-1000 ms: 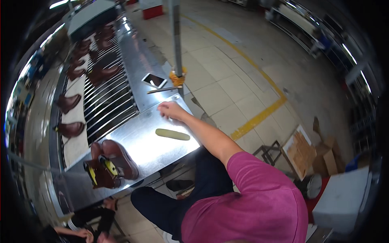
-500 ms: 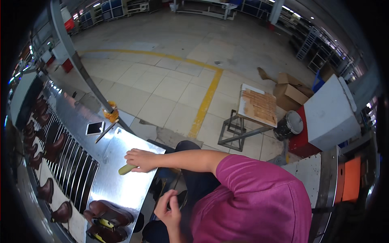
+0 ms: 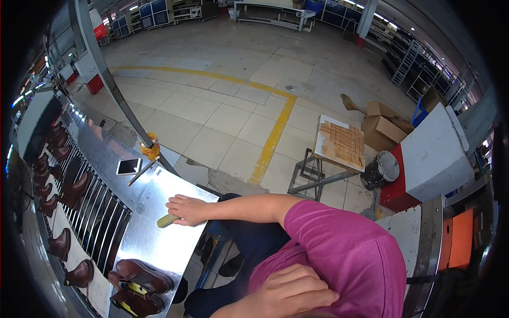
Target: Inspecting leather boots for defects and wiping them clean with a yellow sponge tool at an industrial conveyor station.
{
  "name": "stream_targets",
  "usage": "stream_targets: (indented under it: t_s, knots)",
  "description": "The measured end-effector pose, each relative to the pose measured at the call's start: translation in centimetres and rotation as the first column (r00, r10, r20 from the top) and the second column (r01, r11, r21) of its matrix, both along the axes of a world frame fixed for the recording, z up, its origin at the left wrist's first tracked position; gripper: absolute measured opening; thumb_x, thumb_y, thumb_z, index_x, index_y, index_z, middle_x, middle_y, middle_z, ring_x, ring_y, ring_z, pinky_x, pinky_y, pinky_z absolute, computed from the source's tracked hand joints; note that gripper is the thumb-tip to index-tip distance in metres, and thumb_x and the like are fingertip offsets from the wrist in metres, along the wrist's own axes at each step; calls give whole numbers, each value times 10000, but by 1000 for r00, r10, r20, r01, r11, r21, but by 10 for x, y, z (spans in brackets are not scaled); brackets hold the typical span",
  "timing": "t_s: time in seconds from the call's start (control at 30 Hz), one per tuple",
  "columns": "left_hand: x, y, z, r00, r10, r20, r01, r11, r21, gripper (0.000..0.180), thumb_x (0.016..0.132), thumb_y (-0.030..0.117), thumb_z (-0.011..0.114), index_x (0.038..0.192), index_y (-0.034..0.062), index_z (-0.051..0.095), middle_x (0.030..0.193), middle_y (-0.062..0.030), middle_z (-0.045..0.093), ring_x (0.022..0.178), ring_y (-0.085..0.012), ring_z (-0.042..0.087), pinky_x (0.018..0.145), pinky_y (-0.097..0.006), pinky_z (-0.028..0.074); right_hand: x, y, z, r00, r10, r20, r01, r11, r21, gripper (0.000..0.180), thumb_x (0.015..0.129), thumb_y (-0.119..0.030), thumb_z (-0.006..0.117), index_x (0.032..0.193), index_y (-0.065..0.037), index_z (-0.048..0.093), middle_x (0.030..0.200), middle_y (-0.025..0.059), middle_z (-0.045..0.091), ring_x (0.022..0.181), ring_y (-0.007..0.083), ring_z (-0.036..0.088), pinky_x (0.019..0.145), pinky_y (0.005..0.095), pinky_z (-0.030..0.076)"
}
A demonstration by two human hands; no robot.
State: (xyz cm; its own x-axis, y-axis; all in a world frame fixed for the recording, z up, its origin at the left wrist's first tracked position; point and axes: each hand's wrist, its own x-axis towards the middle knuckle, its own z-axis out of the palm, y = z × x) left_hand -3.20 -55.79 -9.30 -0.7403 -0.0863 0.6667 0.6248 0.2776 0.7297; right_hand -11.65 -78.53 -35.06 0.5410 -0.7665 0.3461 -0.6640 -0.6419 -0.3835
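My right hand (image 3: 186, 209) rests on the bare metal tabletop (image 3: 159, 246), its arm stretched out to the left of the picture. It is closed over an olive-green, rounded piece (image 3: 168, 221) whose end sticks out below the thumb; its kind does not show. Close against the magenta shirt (image 3: 339, 249), my left hand (image 3: 294, 289) has its fingers bent and together. Their tips are hidden, so I cannot make out whether they hold anything. Dark brown leather shoes (image 3: 146, 278) with yellow inside stand at the tabletop's near end, apart from both hands.
Along the left runs a roller conveyor (image 3: 101, 222) with brown boots (image 3: 77, 190). A phone (image 3: 129, 166) and a thin stick (image 3: 142, 172) lie near a grey post (image 3: 114, 87). To the right stand a small stool (image 3: 339, 140), a bucket (image 3: 383, 167) and a cardboard box (image 3: 383, 127).
My left hand has moved right and down, from beside the tabletop to my chest. The right hand stays on the olive-green piece. The view has shifted slightly.
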Motion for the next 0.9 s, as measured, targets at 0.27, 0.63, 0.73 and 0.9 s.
stream_targets:
  t_s: [0.27, 0.63, 0.73, 0.9]
  knots:
    - [-17, 0, -47, 993, -8, -116, 35, 970, 239, 82, 885, 86, 775, 894, 7, 753, 932, -120, 748, 877, -266, 716, 821, -367, 560, -3, -1, -6, 999, -6, 48, 7, 1000, -31, 435, 991, -356, 653, 1213, 17, 630, 1444, 233, 548, 1437, 406, 437, 1223, 500, 305]
    - [35, 5, -144, 756, -386, 528, 41, 834, 551, 820, 1075, 618, 401, 1580, -28, 372, 1610, -249, 390, 1505, -361, 404, 1224, -424, 315, 1, -4, -13, 994, -34, 100, 52, 983, -176, 415, 965, -382, 682, 1124, 1, 653, 1353, 193, 576, 1379, 376, 474, 1169, 467, 359]
    - [51, 10, -154, 771, 322, 549, -576, 719, 388, 108, 921, -5, 676, 826, -14, 726, 892, -143, 751, 876, -258, 722, 813, -358, 561, -1, -4, -15, 995, -23, 95, 37, 989, -143, 411, 962, -375, 687, 1121, 2, 651, 1364, 197, 574, 1379, 381, 474, 1168, 470, 360]
    - [118, -23, -181, -410, 910, -70, -908, -414, -67, 183, 1060, 96, 585, 1093, -51, 688, 1067, -185, 699, 949, -317, 659, 898, -413, 532, 1, -3, -14, 995, -30, 94, 45, 986, -159, 412, 967, -367, 681, 1135, 8, 650, 1387, 209, 572, 1383, 388, 472, 1177, 480, 354]
